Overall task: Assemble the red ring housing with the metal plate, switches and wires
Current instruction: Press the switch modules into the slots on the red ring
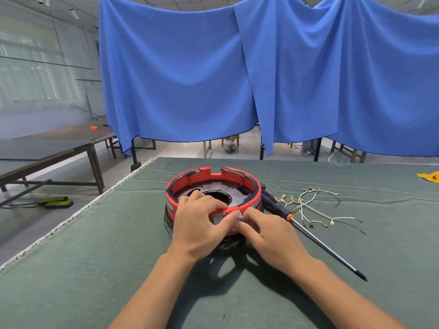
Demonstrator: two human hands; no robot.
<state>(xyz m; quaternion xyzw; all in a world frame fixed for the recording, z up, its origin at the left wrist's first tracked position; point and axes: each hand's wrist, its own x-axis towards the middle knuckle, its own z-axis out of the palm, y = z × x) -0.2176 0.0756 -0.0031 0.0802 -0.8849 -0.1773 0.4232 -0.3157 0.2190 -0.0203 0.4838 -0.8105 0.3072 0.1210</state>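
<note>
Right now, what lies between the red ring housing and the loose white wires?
In the head view, the orange-and-black-handled screwdriver lies between red ring housing and white wires.

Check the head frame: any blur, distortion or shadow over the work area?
Head view: strong wide-angle bowing at the edges; the blue curtain curves. Left background is hazy and washed out. Soft shadows fall toward the camera under both hands, left hand, right hand. Fingertips at the switch are slightly motion-blurred; the red ring housing is sharp.

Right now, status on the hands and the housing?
Left hand grips red ring housing rim; right hand pinches pale switch at its near wall. Metal plate seated inside. Wires, screwdriver lie right, clear.
</note>
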